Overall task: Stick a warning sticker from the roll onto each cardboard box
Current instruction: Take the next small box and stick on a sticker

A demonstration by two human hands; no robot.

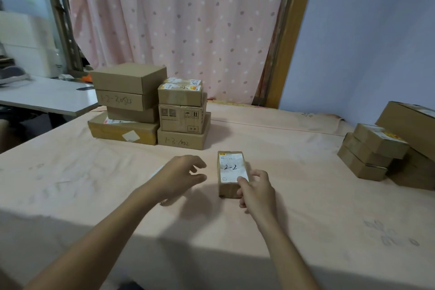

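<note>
While gripping the small box point(231, 172) at frame centre with right hand point(257, 189), likely for steadiness, hovers left hand point(181, 174) slack and empty beside.

Your left hand point(181, 175) & right hand point(259, 190) are bare, w/ slim forearms bare right down to the frame's bottom edge; any sleeve sits out of view.

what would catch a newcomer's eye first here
The small box marked 2-2 sits mid-table, with the right hand gripping its near end and the left hand hovering beside it, holding nothing. At the back left stand stacked cardboard boxes, with another pile at the right edge.
</note>
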